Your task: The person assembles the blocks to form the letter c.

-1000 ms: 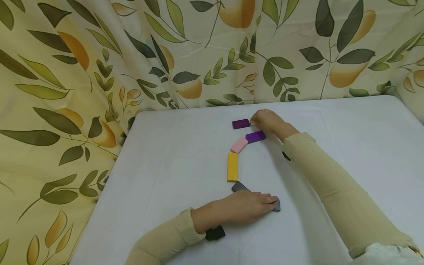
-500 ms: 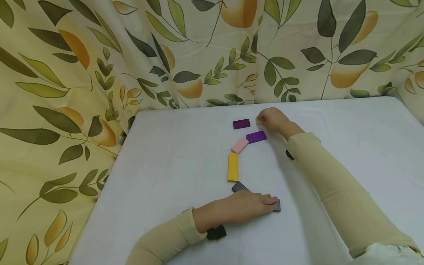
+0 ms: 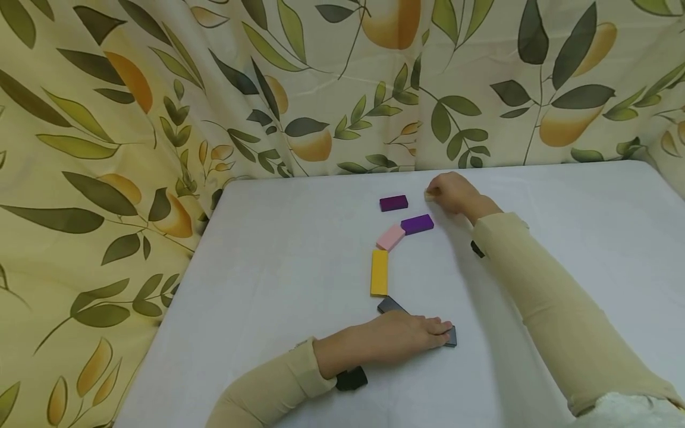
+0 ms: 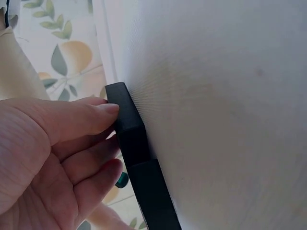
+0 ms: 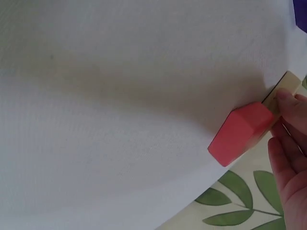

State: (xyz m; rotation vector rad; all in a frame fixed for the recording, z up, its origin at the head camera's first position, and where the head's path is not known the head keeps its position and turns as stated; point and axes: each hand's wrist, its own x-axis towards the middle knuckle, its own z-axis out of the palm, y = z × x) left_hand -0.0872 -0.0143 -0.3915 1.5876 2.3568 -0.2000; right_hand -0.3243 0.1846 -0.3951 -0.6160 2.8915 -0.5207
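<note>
In the head view my left hand [image 3: 401,337] lies over a dark grey block [image 3: 451,337]. The left wrist view shows its thumb and fingertips holding that block [image 4: 123,108], whose end meets another dark block [image 4: 153,191]. At the far side of the table, my right hand [image 3: 453,191] pinches a pale wooden block [image 3: 430,195] between thumb and fingers. Right beside it in the right wrist view is a red block [image 5: 240,133], touching or nearly touching the wooden one. My right hand hides the red block from the head view.
A curved row runs from a second grey block [image 3: 392,305] through a yellow block [image 3: 379,273] and a pink block [image 3: 390,237] to a purple block [image 3: 417,224]. A dark purple block [image 3: 393,203] lies apart. Patterned cloth [image 3: 321,89] hangs behind the white table [image 3: 278,249].
My right hand has shifted to the right with the wooden block, widening the gap to the dark purple block. The left hand stays on the grey block.
</note>
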